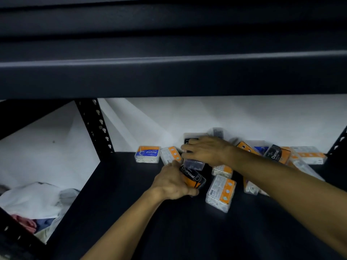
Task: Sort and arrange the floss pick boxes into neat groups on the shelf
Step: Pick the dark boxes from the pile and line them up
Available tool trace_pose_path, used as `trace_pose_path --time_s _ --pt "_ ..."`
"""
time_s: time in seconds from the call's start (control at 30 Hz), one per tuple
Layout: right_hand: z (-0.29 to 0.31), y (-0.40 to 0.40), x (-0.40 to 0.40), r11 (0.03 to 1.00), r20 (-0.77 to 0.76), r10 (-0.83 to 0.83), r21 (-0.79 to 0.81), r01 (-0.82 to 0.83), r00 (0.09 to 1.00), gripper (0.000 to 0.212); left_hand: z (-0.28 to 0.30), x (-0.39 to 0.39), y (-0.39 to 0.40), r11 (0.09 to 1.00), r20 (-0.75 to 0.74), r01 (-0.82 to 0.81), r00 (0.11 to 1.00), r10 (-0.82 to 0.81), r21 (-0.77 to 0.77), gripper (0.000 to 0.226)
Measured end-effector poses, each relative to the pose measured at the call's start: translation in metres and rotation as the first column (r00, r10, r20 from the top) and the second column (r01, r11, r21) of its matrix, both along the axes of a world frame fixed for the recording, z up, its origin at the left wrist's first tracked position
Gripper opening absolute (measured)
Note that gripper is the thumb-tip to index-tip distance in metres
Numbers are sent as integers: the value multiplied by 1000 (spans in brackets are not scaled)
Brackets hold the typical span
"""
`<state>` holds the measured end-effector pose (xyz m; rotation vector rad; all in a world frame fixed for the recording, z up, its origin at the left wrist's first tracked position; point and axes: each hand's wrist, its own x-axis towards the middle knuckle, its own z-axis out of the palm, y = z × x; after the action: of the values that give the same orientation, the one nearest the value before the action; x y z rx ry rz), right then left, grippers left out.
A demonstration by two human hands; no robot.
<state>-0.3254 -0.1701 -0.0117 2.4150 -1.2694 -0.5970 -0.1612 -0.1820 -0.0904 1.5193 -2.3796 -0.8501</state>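
Several floss pick boxes lie scattered at the back of a dark shelf (187, 231). My left hand (173, 182) grips a black-and-orange Charcoal box (193, 176) from its left side. My right hand (205, 150) reaches across from the right and closes over a clear box of dark picks (194, 164) just behind it. A blue-and-orange Round box (147, 154) lies flat at the far left, with a white-and-orange box (171, 155) beside it. Another white-and-orange box (220, 193) stands tilted in front. More boxes, one of them a Charcoal box (277, 153), pile up behind my right forearm.
A dark upper shelf beam (169, 76) hangs low over the work area. Perforated black uprights stand at the left (95, 126) and far right (338, 143). A white wall (225, 117) backs the shelf. Crumpled cloth (35, 201) lies below at the left.
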Motion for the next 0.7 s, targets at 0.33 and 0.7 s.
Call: trace_pose_path --time_s 0.33,0.7 --pt "13 30 -7 993 303 -60 -74 86 951 77 3 59 23 991 -472 -130 872 126 23 90" --pt "-9 53 29 963 525 -233 4 271 819 91 4 94 27 845 -755 -149 390 527 513 38"
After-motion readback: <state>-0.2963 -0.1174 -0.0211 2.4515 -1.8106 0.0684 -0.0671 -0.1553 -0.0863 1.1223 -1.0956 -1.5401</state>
